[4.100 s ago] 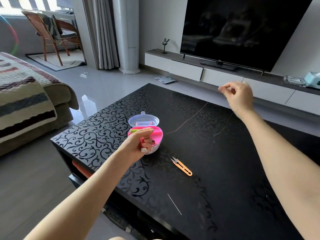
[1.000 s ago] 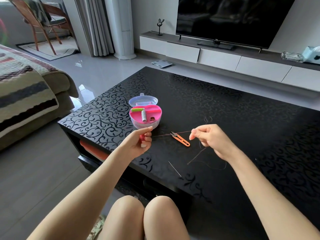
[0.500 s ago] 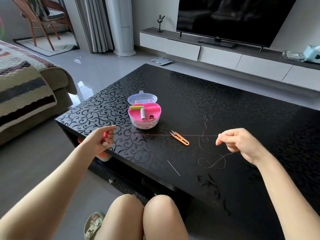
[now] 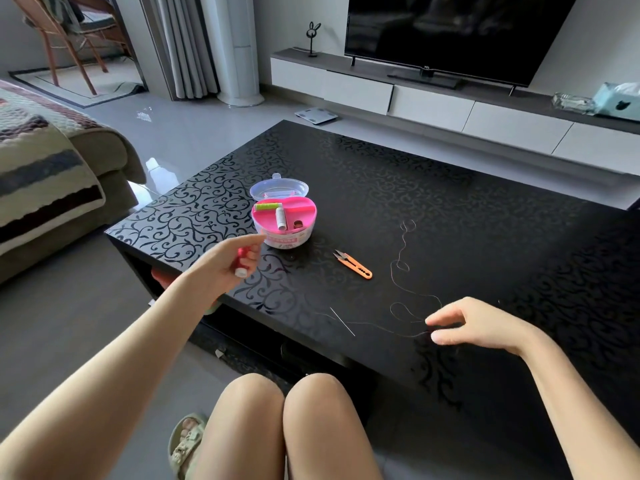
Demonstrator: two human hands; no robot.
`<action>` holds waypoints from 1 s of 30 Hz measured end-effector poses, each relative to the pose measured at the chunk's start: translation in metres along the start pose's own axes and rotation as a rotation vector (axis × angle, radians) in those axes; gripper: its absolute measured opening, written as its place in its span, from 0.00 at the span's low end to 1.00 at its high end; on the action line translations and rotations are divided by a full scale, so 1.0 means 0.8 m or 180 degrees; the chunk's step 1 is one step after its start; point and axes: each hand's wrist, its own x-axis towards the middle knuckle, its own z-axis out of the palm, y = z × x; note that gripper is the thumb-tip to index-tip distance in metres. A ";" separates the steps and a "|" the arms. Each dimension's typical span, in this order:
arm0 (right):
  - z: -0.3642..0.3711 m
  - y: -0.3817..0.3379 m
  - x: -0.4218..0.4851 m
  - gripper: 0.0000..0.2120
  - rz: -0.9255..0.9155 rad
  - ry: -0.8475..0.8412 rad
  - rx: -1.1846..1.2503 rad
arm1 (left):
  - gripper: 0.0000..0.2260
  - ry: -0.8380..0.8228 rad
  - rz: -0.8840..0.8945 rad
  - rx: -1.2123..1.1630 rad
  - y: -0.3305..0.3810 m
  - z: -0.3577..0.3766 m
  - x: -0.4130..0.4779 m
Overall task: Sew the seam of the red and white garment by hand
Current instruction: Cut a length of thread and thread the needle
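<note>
So the left hand (image 4: 228, 261) has its fingers curled tight round a small red spool of thread (image 4: 241, 255), hovering just off the 7 o'clock side of the round pink plastic sewing box (image 4: 301, 211) with its clear lid flipped open. The right hand (image 4: 485, 327) is low over the glossy black scroll-patterned coffee table (image 4: 467, 202). Its thumb and forefinger tips are slightly apart, and the fine dark-red thread (image 4: 401, 244) runs into that gap. I honestly can't tell if it's pinched or just lying there.

The thread wanders off in loose loops toward 12 o'clock from that hand. The thin silver needle (image 4: 342, 321) lies bare at its 9 o'clock, and the orange thread snips (image 4: 356, 267) are at 10.

No red and white garment anywhere on the tabletop. There's something reddish on the shelf underneath near the left wrist, but it's too hidden to tell what.

My worry is those loops. Pull either end quickly and they could cinch into a knot, or drag across the needle and flick it off the near edge onto the floor by the sandalled foot. Dark thread on a black patterned top is also easy to lose, so snipping in the wrong spot seems likely.
</note>
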 end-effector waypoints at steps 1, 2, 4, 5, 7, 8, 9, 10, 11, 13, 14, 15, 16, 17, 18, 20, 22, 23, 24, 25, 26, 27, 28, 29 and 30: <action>-0.001 -0.004 0.002 0.09 -0.0037 0.0235 -0.0137 | 0.08 -0.0100 -0.0016 0.0130 -0.003 0.012 -0.004; -0.002 -0.013 0.002 0.05 -0.0133 0.0499 -0.0339 | 0.09 -0.0201 -0.0019 0.0243 -0.006 0.024 -0.008; 0.000 -0.033 0.007 0.14 -0.0335 0.1102 -0.0676 | 0.11 -0.0385 0.0021 0.0397 -0.012 0.046 -0.016; 0.003 -0.045 0.010 0.16 -0.0452 0.1410 -0.0607 | 0.10 -0.0480 0.0061 0.0443 -0.014 0.056 -0.020; 0.011 -0.070 0.020 0.16 -0.0695 0.1890 -0.0248 | 0.11 -0.0662 0.0138 0.0526 -0.019 0.075 -0.027; 0.018 -0.086 0.026 0.14 -0.0768 0.1975 0.0021 | 0.12 -0.0743 0.0156 0.0579 -0.022 0.084 -0.031; 0.025 -0.100 0.031 0.13 -0.0846 0.1899 0.0435 | 0.13 -0.0821 0.0172 0.0644 -0.024 0.091 -0.034; 0.034 -0.118 0.034 0.13 -0.0955 0.1655 0.0974 | 0.13 -0.0908 0.0187 0.0722 -0.027 0.098 -0.036; 0.045 -0.134 0.037 0.15 -0.1076 0.1244 0.1614 | 0.13 -0.0993 0.0203 0.0786 -0.030 0.103 -0.036; 0.065 -0.161 0.038 0.16 -0.1206 0.0338 0.2602 | 0.13 -0.1142 0.0195 0.0833 -0.033 0.111 -0.037; 0.074 -0.168 0.038 0.16 -0.1263 0.0062 0.2695 | 0.14 -0.1170 0.0162 0.0786 -0.034 0.113 -0.035; 0.081 -0.174 0.038 0.18 -0.1299 -0.0078 0.2564 | 0.14 -0.1160 0.0128 0.0700 -0.034 0.114 -0.033; 0.086 -0.177 0.037 0.20 -0.1333 -0.0089 0.2345 | 0.14 -0.1111 0.0099 0.0596 -0.034 0.115 -0.032; 0.090 -0.179 0.037 0.22 -0.1356 0.0063 0.2104 | 0.15 -0.1048 0.0075 0.0497 -0.034 0.115 -0.031; 0.092 -0.181 0.037 0.23 -0.1374 0.0349 0.1909 | 0.14 -0.0960 0.0041 0.0402 -0.033 0.115 -0.030; 0.092 -0.177 0.042 0.20 -0.1442 0.0942 0.1788 | 0.13 -0.0741 -0.0074 0.0157 -0.032 0.111 -0.026; 0.085 -0.170 0.044 0.21 -0.1501 0.1131 0.1994 | 0.11 -0.0673 -0.0215 -0.0120 -0.032 0.104 -0.024; 0.080 -0.168 0.044 0.22 -0.1505 0.1144 0.2116 | 0.10 -0.0676 -0.0275 -0.0257 -0.032 0.101 -0.023; 0.074 -0.165 0.044 0.22 -0.1501 0.1159 0.2203 | 0.08 -0.0669 -0.0316 -0.0396 -0.033 0.097 -0.023; 0.068 -0.162 0.043 0.22 -0.1503 0.1179 0.2259 | 0.07 -0.0650 -0.0340 -0.0521 -0.034 0.093 -0.021; 0.061 -0.159 0.041 0.23 -0.1496 0.1215 0.2298 | 0.07 -0.0618 -0.0361 -0.0614 -0.034 0.089 -0.018; 0.056 -0.156 0.040 0.23 -0.1467 0.1258 0.2335 | 0.08 -0.0576 -0.0376 -0.0654 -0.034 0.083 -0.015; 0.050 -0.151 0.040 0.23 -0.1429 0.1309 0.2368 | 0.10 -0.0530 -0.0379 -0.0648 -0.034 0.077 -0.011; 0.044 -0.145 0.039 0.23 -0.1372 0.1368 0.2396 | 0.10 -0.0484 -0.0369 -0.0636 -0.034 0.069 -0.008; 0.039 -0.137 0.039 0.22 -0.1314 0.1427 0.2434 | 0.10 -0.0434 -0.0345 -0.0628 -0.033 0.062 -0.004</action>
